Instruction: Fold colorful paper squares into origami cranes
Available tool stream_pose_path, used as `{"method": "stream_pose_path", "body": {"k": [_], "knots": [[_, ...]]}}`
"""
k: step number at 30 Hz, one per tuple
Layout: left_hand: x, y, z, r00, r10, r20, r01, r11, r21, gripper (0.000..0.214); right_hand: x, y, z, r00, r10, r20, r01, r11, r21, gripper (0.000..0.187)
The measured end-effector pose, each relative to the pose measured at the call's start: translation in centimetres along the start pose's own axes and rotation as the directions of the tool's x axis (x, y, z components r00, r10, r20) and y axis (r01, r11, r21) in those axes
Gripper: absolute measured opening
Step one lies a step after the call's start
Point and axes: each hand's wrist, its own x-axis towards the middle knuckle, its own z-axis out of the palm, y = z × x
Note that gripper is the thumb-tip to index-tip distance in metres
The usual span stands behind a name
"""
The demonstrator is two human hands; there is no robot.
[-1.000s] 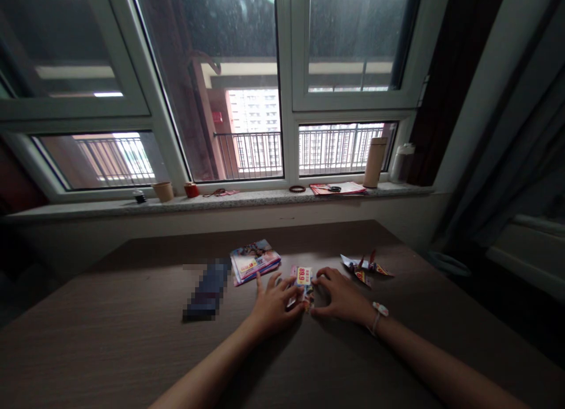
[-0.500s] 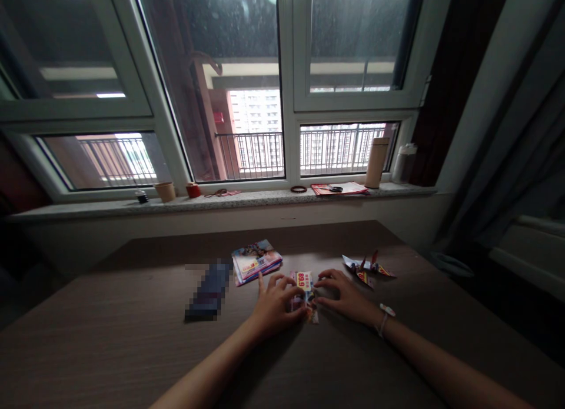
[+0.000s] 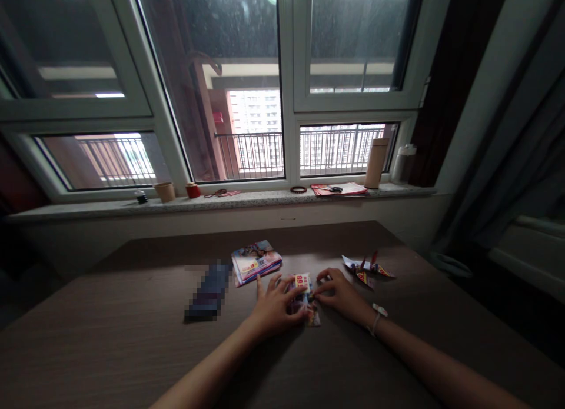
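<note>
A small folded piece of glossy printed paper (image 3: 304, 282), with a red number on a yellow patch, lies on the table between my hands. My left hand (image 3: 276, 304) rests over its left side with the fingers spread, pressing it down; part of the paper is hidden beneath. Thumb and forefinger of my right hand (image 3: 342, 294) come together at the paper's right edge, pinching it. A bracelet (image 3: 376, 318) circles my right wrist. Just beyond my left hand lies a stack of printed paper sheets (image 3: 256, 260).
Folded paper cranes (image 3: 368, 270) sit at the right on the brown table (image 3: 110, 338). A dark, pixelated object (image 3: 208, 292) lies left. Along the windowsill (image 3: 256, 198) stand a paper cup (image 3: 165, 192), a red spool (image 3: 193, 190), scissors (image 3: 336, 189) on papers and a tan bottle (image 3: 376, 163).
My right hand has shifted slightly left, its fingertips closing onto the paper's edge. The paper has moved a little under my left hand, which stays nearly in place.
</note>
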Motion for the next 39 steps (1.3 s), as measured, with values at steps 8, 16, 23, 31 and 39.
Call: {"method": "stream_pose_path", "body": {"k": [8, 16, 23, 31, 39], "knots": [[0.0, 0.2, -0.4, 0.998, -0.024, 0.054, 0.024, 1.000, 0.003, 0.060, 0.7, -0.3, 0.1, 0.996, 0.059, -0.060, -0.068, 0.985, -0.158, 0.012], [0.1, 0.1, -0.5, 0.996, -0.036, 0.080, 0.037, 0.999, -0.004, 0.063, 0.7, -0.9, 0.1, 0.994, 0.090, -0.061, -0.104, 0.947, -0.303, 0.021], [0.1, 0.1, -0.5, 0.996, -0.033, 0.080, 0.033, 0.999, 0.001, 0.062, 0.7, -1.2, 0.3, 0.994, 0.101, -0.040, -0.109, 0.905, -0.410, 0.031], [0.1, 0.0, -0.3, 0.997, -0.031, 0.074, 0.031, 0.999, 0.007, 0.062, 0.7, -0.8, 0.9, 0.993, 0.112, -0.027, -0.112, 0.877, -0.468, 0.036], [0.0, 0.1, -0.5, 0.997, -0.034, 0.075, 0.035, 0.999, -0.008, 0.062, 0.7, -0.7, 0.5, 0.998, 0.055, -0.023, -0.059, 0.935, -0.350, 0.035]]}}
